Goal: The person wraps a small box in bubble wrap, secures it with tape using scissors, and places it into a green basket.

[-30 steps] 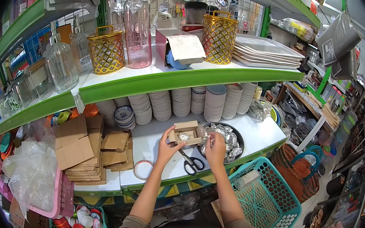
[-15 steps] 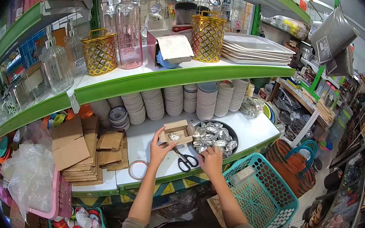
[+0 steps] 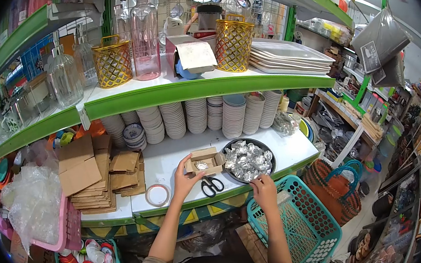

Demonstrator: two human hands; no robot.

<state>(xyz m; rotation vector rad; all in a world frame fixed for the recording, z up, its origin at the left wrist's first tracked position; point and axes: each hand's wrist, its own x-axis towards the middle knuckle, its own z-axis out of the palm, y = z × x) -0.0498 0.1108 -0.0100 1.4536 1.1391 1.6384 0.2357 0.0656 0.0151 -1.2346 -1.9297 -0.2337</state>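
My left hand (image 3: 185, 179) holds a small open cardboard box (image 3: 212, 161) by its left side. A silvery fluted mold (image 3: 201, 166) lies inside the box. My right hand (image 3: 265, 189) is closed at the front right rim of a round dark pan (image 3: 226, 169), its fingers pinched together; what they hold, if anything, is too small to make out. The pan is full of shiny metal molds (image 3: 248, 158). Black-handled scissors (image 3: 211, 186) lie just below the box, and a roll of tape (image 3: 157, 195) sits to their left.
Flattened cardboard (image 3: 81, 169) is stacked at the left. Bowl stacks (image 3: 197, 114) line the back under a green-edged shelf (image 3: 204, 91). A teal basket (image 3: 329, 246) stands at the right, beside a woven bag (image 3: 323, 182). A pink basket (image 3: 73, 225) is at the lower left.
My right hand has moved right and slightly down, from over the molds to the pan's front right rim. My left hand still holds the box. The view has shifted slightly.
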